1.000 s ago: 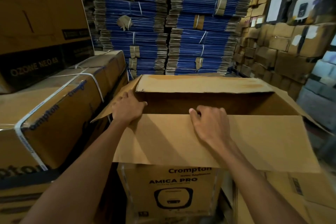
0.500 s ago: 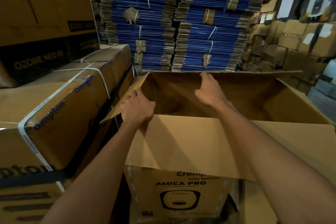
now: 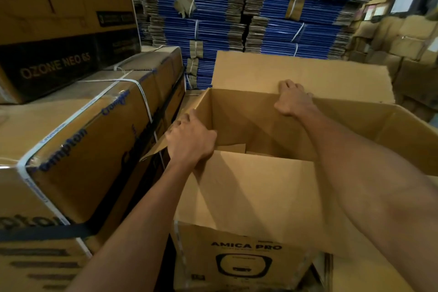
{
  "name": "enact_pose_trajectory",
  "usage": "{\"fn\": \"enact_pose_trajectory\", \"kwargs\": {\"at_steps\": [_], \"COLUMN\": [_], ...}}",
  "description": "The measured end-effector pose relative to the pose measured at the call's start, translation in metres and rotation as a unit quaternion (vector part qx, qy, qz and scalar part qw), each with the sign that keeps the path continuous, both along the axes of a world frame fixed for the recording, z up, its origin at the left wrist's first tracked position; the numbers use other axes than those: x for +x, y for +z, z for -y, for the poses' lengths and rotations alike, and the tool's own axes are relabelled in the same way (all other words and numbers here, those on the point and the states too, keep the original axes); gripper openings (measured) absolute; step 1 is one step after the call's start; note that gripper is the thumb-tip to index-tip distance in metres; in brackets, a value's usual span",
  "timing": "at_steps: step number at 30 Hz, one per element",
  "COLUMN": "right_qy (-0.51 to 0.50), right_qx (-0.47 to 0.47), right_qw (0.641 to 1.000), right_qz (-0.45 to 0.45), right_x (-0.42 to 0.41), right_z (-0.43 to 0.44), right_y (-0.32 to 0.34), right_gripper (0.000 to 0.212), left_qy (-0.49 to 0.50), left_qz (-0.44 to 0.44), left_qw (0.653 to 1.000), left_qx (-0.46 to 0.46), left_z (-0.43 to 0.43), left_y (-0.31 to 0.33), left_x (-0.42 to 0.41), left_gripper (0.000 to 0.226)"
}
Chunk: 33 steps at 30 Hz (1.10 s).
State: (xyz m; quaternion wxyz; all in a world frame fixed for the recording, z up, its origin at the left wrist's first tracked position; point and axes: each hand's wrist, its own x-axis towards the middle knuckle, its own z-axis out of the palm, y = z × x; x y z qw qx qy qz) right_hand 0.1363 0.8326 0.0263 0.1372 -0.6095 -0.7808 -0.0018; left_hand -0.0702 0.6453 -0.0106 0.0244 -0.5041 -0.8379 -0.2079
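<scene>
Left grip [image 3: 190, 140] clutches the side flap [image 3: 154, 152] of the open carton [image 3: 246, 242], just right of the strapped box [image 3: 83, 140]. Right grip [image 3: 292, 99] presses the far flap [image 3: 308, 71], its finger curl unclear.
</scene>
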Motion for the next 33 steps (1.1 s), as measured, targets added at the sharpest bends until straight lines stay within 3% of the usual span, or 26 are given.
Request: {"fn": "enact_pose_trajectory", "kwargs": {"at_steps": [8, 11, 19, 22, 25, 28, 33], "right_qy": [0.008, 0.018, 0.046, 0.055, 0.059, 0.038, -0.005], "right_qx": [-0.089, -0.068, -0.005, 0.007, 0.053, 0.117, 0.208], "right_qw": [0.996, 0.997, 0.995, 0.988, 0.981, 0.971, 0.959], "right_qz": [-0.008, -0.014, -0.087, -0.141, -0.177, -0.204, -0.193], "right_x": [0.006, 0.012, 0.043, 0.058, 0.080, 0.107, 0.158], "right_z": [-0.010, 0.005, 0.079, 0.120, 0.168, 0.203, 0.231], "right_y": [-0.004, 0.000, 0.004, 0.007, -0.001, -0.019, -0.053], "right_gripper": [0.075, 0.078, 0.054, 0.035, 0.022, 0.023, 0.028], "left_qy": [0.003, 0.003, 0.006, -0.001, -0.022, -0.078, -0.209], "left_qz": [0.007, 0.017, 0.017, 0.014, 0.021, 0.029, 0.024], "left_qw": [1.000, 1.000, 1.000, 1.000, 0.998, 0.981, 0.940], "left_qx": [-0.005, -0.009, 0.001, 0.012, 0.060, 0.174, 0.269], "left_z": [0.002, 0.002, 0.006, 0.012, 0.020, 0.033, 0.067], "left_y": [0.003, 0.005, 0.007, 0.007, 0.004, -0.002, -0.025], "left_x": [0.002, 0.003, 0.006, 0.007, 0.007, 0.012, 0.028], "left_gripper": [0.080, 0.078, 0.075, 0.070, 0.053, 0.033, 0.025]}}
